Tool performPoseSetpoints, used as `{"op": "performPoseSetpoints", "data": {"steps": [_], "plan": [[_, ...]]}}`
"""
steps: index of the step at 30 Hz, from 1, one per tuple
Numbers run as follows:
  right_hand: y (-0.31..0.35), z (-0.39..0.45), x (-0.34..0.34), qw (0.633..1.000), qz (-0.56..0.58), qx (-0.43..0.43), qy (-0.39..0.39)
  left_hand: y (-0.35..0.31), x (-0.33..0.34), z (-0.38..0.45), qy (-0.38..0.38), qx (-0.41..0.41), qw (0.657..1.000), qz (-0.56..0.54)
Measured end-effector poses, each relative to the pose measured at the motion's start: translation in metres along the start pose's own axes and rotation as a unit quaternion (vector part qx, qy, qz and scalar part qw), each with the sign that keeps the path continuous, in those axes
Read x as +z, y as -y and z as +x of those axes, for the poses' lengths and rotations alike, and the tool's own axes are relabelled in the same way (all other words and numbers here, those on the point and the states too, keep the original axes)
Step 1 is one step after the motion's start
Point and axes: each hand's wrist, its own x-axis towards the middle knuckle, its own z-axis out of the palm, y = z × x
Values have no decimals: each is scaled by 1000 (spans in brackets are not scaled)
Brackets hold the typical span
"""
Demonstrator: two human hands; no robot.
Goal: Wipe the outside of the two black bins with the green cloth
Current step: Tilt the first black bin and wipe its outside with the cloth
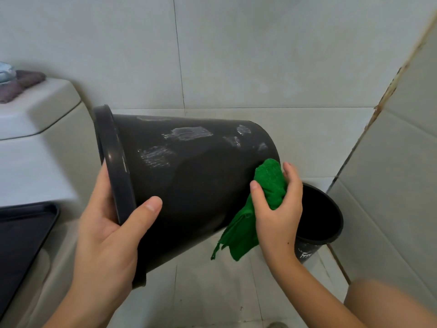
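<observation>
**Bathroom corner: two black bins, one green cloth, two hands**

Tiled wall (236,55), pale, large-format, with a stained, rust-coloured joint running down the right-hand corner. Tiled floor (212,292), pale.

Toilet cistern (35,119), white, at left; purple-grey folded cloth (21,85) lying on its lid. Dark toilet lid (21,240) at lower left.

Held bin (189,176), black, tipped on its side in mid-air, rim to the left, base to the right. Patches of whitish sticker residue along its upper wall; no legible writing.

Second bin (324,216), black, upright on the floor at right, partly hidden behind the right hand. Small white printed marking low on its outer wall, too small to read.

Left hand (108,228) gripping the held bin at the rim, thumb curled over the outer wall, fingers behind the rim.

Right hand (279,209) clutching the green cloth (257,209), thumb and fingers curled round the bunched upper part, pressed against the held bin near its base. Loose end hanging down below the hand.
</observation>
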Motion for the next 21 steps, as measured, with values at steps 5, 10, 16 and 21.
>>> {"op": "performPoseSetpoints", "data": {"steps": [5, 10, 16, 21], "plan": [[2, 24, -8, 995, 9, 74, -71, 0, -2, 1, 0, -2, 1000, 9], [8, 46, -14, 993, 42, 93, -61, 1, -10, 7, -5, 14, 1000, 16], [17, 72, -28, 985, 105, 137, 24, -1, -21, 14, 52, 1, 999, 11], [20, 77, -33, 955, 200, 217, 37, 2, -19, 16, 38, -33, 997, 64]]}}
